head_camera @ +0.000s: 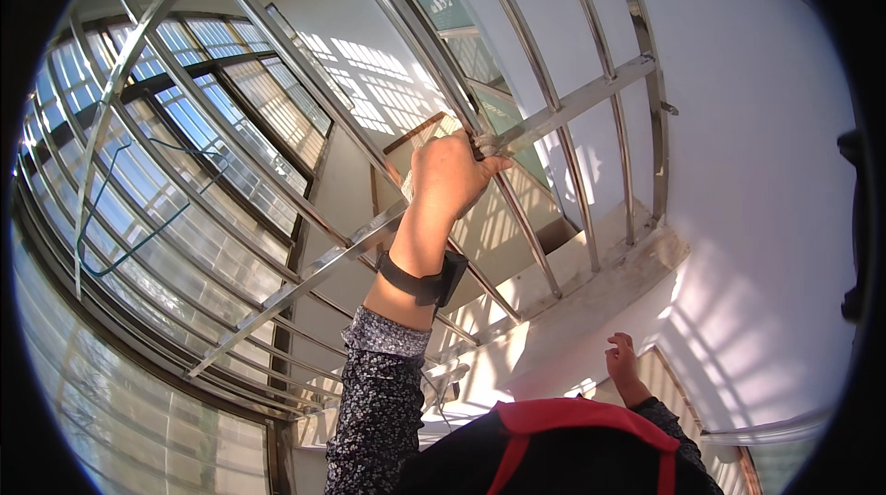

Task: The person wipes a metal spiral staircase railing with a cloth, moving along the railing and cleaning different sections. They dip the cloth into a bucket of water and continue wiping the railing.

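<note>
My left hand [448,166] grips a light grey cloth [487,144] against the flat crossbar [581,102] of a shiny metal window grille, where an upright bar meets it. Part of the cloth shows by the thumb and part on the hand's left side; the palm hides the rest. A black strap [419,282] circles that wrist. At the lower right, my right hand [622,360] is raised beside my body with its fingers a little bent, away from the bars, and nothing shows in it.
A dusty sill [602,294] runs under the grille's bars. A teal wire hanger [128,256] hangs on the bars at the left. A white wall [747,149] stands to the right. Dark-framed windows [242,128] lie beyond the grille at the left.
</note>
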Demonstrator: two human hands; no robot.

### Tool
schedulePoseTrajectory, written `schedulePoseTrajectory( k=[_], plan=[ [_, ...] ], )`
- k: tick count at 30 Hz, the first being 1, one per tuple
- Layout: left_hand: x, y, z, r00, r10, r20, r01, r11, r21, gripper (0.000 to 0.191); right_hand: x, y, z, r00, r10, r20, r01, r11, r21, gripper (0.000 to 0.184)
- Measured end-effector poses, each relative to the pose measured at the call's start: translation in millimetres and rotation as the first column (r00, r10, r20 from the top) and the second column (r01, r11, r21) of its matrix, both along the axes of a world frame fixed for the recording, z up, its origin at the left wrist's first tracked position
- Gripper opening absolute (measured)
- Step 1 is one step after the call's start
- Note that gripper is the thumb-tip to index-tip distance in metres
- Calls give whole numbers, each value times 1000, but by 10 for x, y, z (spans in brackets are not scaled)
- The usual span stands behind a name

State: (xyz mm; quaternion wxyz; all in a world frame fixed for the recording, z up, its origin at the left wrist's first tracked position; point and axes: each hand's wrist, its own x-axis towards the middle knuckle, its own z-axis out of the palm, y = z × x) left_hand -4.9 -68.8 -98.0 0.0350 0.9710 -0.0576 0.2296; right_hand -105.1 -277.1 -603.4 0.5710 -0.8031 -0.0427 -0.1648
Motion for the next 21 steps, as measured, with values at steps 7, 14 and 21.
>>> schedulePoseTrajectory(
  k=[7,14,21],
  plan=[
    [-74,294,-192,792,-519,323,375,829,414,24,73,104,-22,995,77,61,-76,997,-12,26],
    [-121,-179,-260,576,-723,381,492,679,545,31,88,72,-140,996,83,15,-83,997,1,26],
    [181,-437,-244,923,-261,282,-7,723,691,6,-77,-1,-255,978,190,-82,-194,980,-40,25]
  ],
)
